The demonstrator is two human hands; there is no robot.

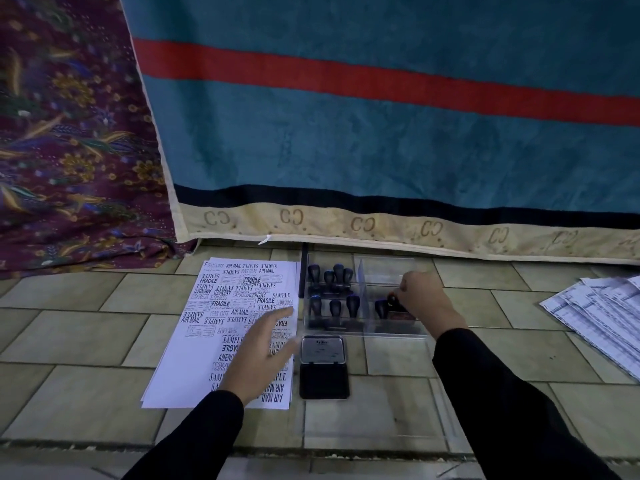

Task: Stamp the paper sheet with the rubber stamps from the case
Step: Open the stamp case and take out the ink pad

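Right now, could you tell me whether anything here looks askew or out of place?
Only the paper sheet: its stamp prints overlap and face different ways, several upside down. The case and the open ink pad look orderly; nothing spilled.

Left hand is lying open over paper, fingers straight. Right hand is gripping a stamp inside clear case. Other stamps are standing upright there. Open ink pad is sitting just beside paper.

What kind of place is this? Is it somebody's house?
Probably the floor of a home, though I can't be sure: the paper sheet and stamp case lie on a tiled floor, with a teal blanket and a flowery cloth draped right behind.
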